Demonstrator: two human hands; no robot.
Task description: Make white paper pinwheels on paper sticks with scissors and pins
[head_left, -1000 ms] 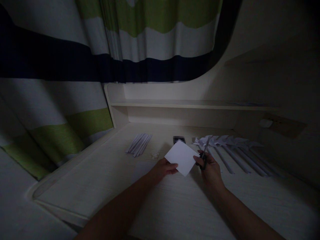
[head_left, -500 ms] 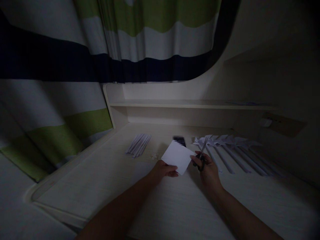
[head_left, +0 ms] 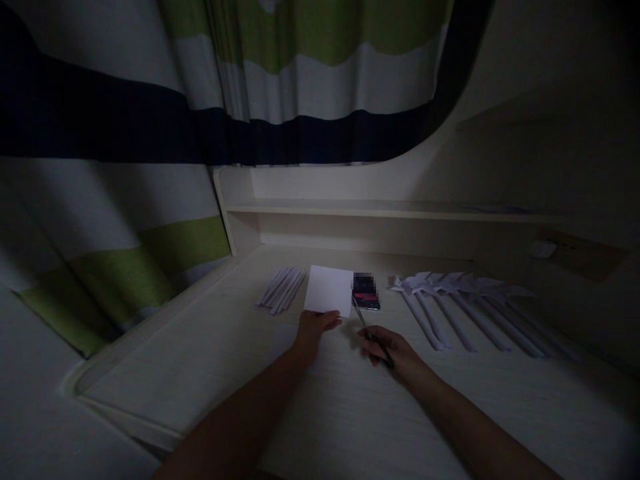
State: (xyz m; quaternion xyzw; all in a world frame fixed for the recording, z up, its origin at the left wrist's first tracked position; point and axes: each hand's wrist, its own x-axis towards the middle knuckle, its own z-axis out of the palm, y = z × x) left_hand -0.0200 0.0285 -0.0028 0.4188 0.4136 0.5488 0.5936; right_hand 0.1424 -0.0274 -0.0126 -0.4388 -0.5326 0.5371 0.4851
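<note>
Between the thumb and fingers of my left hand (head_left: 318, 327) is a square sheet of white paper (head_left: 329, 291), pinched at its lower edge. My right hand (head_left: 387, 350) is closed around the dark handles of a pair of scissors (head_left: 362, 320). Their blades point up and left, with the tips close to the sheet's right edge; whether they touch it I cannot tell. Just behind the blades lies a phone (head_left: 367, 293) with a lit screen, partly blurred out.
Several rolled paper sticks (head_left: 281, 291) lie bunched on the desk (head_left: 220, 347) at left. Several paper pinwheels (head_left: 450, 300) on paper sticks lie in a row at right. A shelf (head_left: 350, 208) runs along the back, below a striped curtain (head_left: 320, 80).
My left hand has moved left and turned the paper squarer to me, uncovering the phone. My right hand has come down and left, and the scissors now point toward the sheet's edge.
</note>
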